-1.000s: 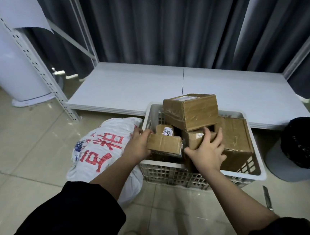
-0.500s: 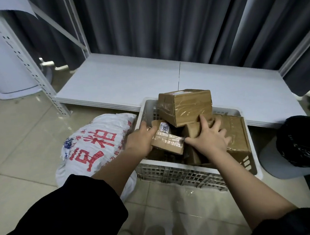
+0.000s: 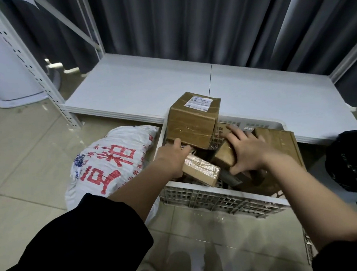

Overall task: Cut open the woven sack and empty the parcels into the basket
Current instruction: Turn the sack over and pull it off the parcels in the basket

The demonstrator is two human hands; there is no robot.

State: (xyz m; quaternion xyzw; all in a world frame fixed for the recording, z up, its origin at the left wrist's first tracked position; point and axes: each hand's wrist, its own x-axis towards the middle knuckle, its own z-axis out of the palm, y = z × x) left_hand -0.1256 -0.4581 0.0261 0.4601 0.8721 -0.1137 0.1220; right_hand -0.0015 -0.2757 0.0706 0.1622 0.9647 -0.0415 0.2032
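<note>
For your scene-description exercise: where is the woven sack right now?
In the head view, the woven sack lies on the floor at left, against the basket's left wall, partly under the left forearm.

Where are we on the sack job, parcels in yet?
Looks mostly done: brown parcels fill the white basket. In hand: left hand and right hand are settling small parcels in it. The woven sack beside it looks bulky; whether any remain inside is hidden.

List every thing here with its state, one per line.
Woven sack: lying on floor left of basket, bulging.
Basket: heaped with parcels.
Big box: topmost, tilted.
Left hand: reaching under big box.
Right hand: gripping small parcel.
</note>
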